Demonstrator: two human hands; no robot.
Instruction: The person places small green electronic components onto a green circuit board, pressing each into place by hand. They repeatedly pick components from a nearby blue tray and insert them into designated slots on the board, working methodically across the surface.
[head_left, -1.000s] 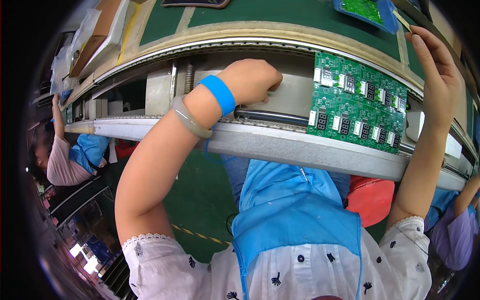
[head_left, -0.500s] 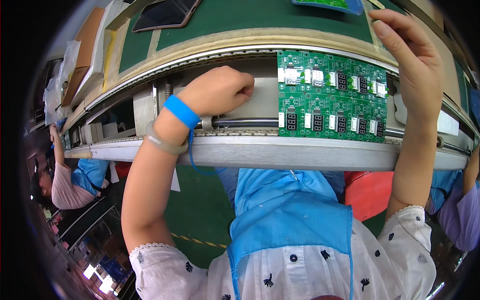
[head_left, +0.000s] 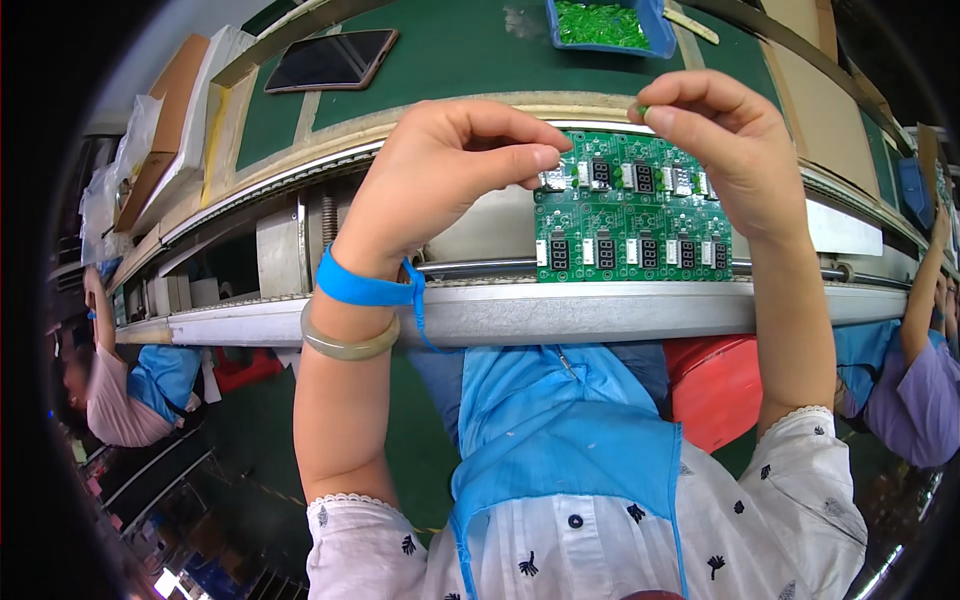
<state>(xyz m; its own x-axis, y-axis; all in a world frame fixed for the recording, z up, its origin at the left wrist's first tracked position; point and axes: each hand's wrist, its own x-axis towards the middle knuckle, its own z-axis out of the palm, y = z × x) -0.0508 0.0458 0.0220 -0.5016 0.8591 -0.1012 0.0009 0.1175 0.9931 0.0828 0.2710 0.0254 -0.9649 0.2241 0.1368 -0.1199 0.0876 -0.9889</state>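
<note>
A green panel of circuit boards (head_left: 620, 228) lies across the rails of the line, bearing rows of black digit displays and white connectors, with small green parts along its far row. My left hand (head_left: 440, 165), wearing a blue wrist strap (head_left: 365, 280), reaches to the panel's far left corner. Its thumb and forefinger are brought together there; anything between them is hidden. Over the panel's far right side, my right hand (head_left: 735, 150) pinches a small green component (head_left: 642, 110) between thumb and forefinger, above the board's far edge.
Beyond the rail, a blue bin (head_left: 665, 35) holds many small green components. A phone (head_left: 330, 60) lies on the green bench at the far left. A metal rail (head_left: 480, 315) runs between me and the panel. Co-workers (head_left: 145, 385) sit on both sides.
My left hand has moved away from me and right, to the panel's corner, its fist loosening into a pinch. My right hand has come left over the panel; a green component now shows in its fingertips.
</note>
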